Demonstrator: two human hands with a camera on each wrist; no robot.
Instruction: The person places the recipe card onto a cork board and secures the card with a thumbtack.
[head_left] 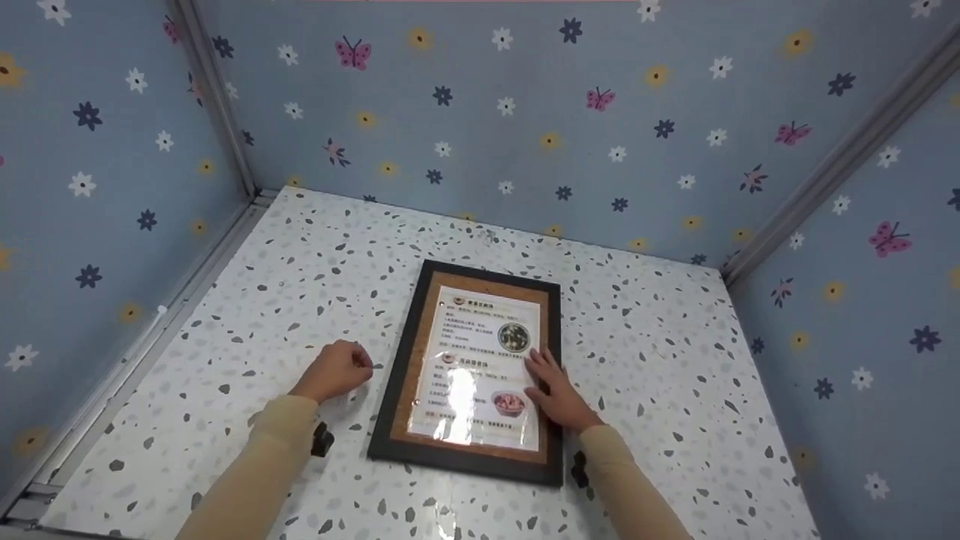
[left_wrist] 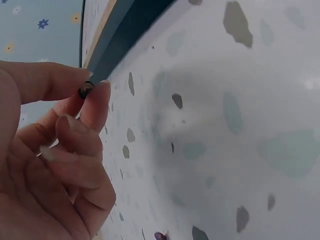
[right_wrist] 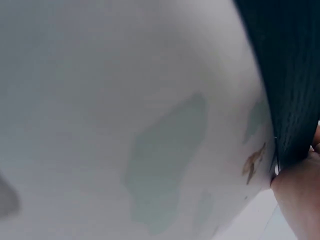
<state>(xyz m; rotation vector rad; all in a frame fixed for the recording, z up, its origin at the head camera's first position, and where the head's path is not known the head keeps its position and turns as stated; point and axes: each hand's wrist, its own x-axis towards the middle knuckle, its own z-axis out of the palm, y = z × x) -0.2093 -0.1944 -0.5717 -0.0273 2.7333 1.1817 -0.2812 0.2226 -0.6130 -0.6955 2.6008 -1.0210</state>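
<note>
A black-framed cork board (head_left: 405, 375) lies on the table, bearing a glossy printed sheet (head_left: 480, 330) with Chinese text and two food pictures. Just left of the frame, my left hand (head_left: 335, 371) pinches a small dark round piece (left_wrist: 86, 90) between thumb and index finger; its exact kind is unclear. My right hand (head_left: 559, 394) rests over the board's right edge, fingers on the sheet. In the right wrist view, part of that hand (right_wrist: 300, 195) touches the black frame (right_wrist: 287, 85). Glare hides some of the sheet's lower text.
A tiny purple object (left_wrist: 160, 235) lies on the table near my left hand. The speckled white table (head_left: 660, 390) is enclosed by blue flowered panels (head_left: 480, 112) at the back and both sides, joined by grey metal posts (head_left: 840, 169).
</note>
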